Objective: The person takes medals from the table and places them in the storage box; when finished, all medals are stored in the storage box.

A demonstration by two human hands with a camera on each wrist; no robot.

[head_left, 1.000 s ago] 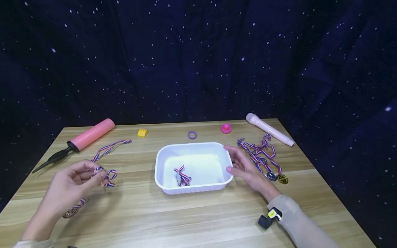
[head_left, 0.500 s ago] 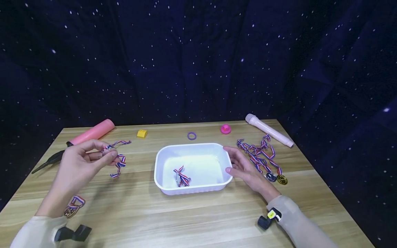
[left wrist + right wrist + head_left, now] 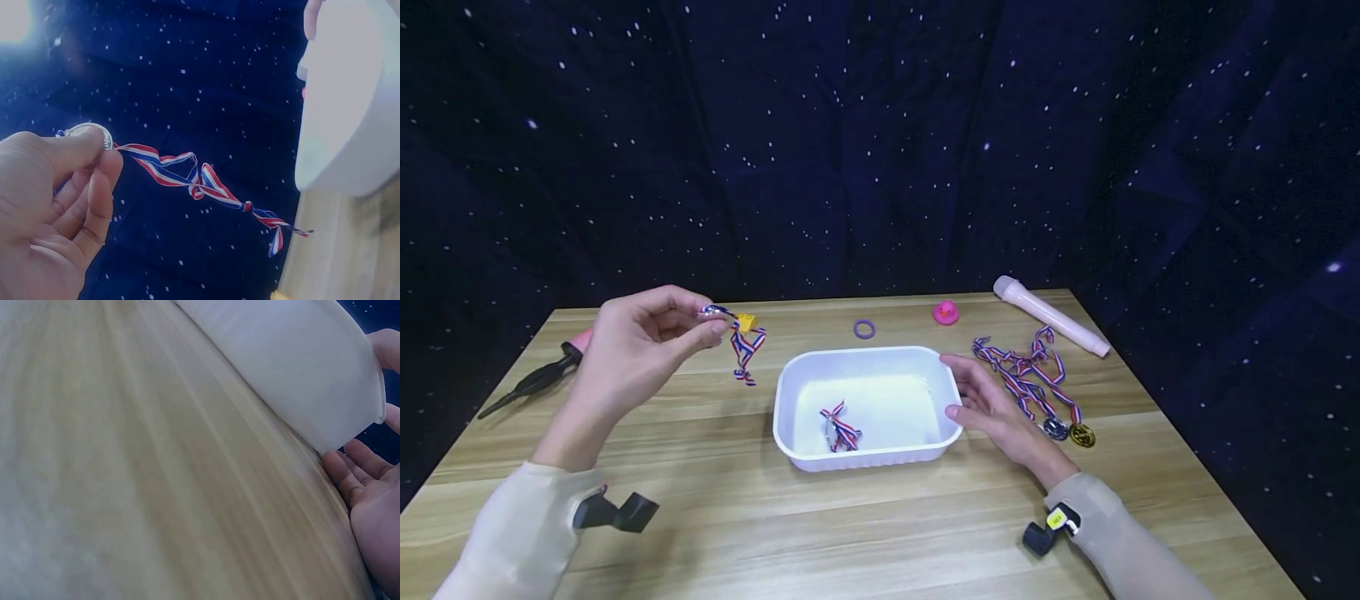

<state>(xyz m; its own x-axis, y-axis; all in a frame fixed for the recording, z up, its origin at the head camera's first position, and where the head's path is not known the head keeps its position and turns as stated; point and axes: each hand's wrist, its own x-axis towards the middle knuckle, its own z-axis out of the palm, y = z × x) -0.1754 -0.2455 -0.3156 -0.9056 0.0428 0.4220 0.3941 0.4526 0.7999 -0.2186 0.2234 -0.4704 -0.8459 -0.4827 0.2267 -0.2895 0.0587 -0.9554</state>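
Shifted rightward since the earlier frame: left hand (image 3: 640, 354), thumb and fingers pinching a silver medal (image 3: 714, 315), its knotted ribbon (image 3: 219, 195) dangling left of the white tub (image 3: 880, 462). Right hand (image 3: 1000, 414) cups the tub's end. Possible fault: loose ribbon snagging the tub, jerking the medal free.

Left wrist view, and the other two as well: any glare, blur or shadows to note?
Left wrist: bright glare in the top left corner, white tray washed out, ribbon fairly crisp; right wrist: table soft, its grain smeared, cause unclear; head: mostly sharp, soft shadows on the table near the left hand.
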